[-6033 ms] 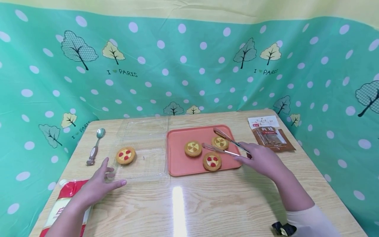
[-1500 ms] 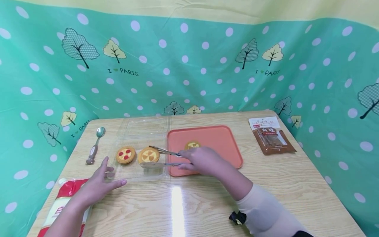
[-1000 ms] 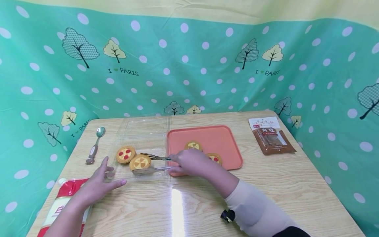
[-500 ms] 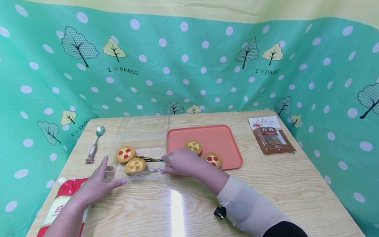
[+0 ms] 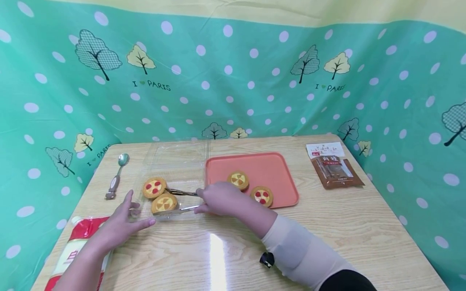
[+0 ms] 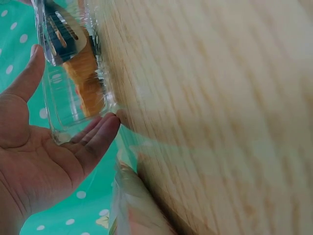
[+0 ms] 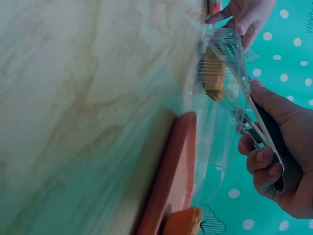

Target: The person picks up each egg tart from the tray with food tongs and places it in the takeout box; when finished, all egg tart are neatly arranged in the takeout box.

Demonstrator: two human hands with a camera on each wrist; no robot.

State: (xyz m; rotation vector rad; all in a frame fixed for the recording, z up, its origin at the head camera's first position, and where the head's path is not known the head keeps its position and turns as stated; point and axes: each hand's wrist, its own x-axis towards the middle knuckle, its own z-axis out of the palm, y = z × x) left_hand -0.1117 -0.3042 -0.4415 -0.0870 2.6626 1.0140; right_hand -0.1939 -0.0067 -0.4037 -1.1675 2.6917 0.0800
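Note:
My right hand (image 5: 220, 198) grips metal tongs (image 5: 185, 193), thumb along one arm and fingers curled round the other in the right wrist view. Their tips straddle a round tart (image 5: 164, 203) topped with yellow wedges, low in the left part of a clear plastic box (image 5: 189, 161). Right behind it in the box is a tart with red toppings (image 5: 154, 188), its edge against the first. My left hand (image 5: 123, 222) stays at the box's front left corner, thumb and fingers spread; in the left wrist view its fingertips are right at the box wall (image 6: 54, 110).
A pink tray (image 5: 262, 165) right of the box bears a wedge-topped tart (image 5: 238, 180) and a red-topped tart (image 5: 261, 196). A spoon (image 5: 115, 180) lies at left, a red and white pouch (image 5: 78, 242) under the left forearm, a brown packet (image 5: 336, 173) far right.
A wedge-topped tart has gone from the tray's right side into the box, in the tongs. Over the last second it moved left and nearer, beside the red-topped one. My left hand has barely moved.

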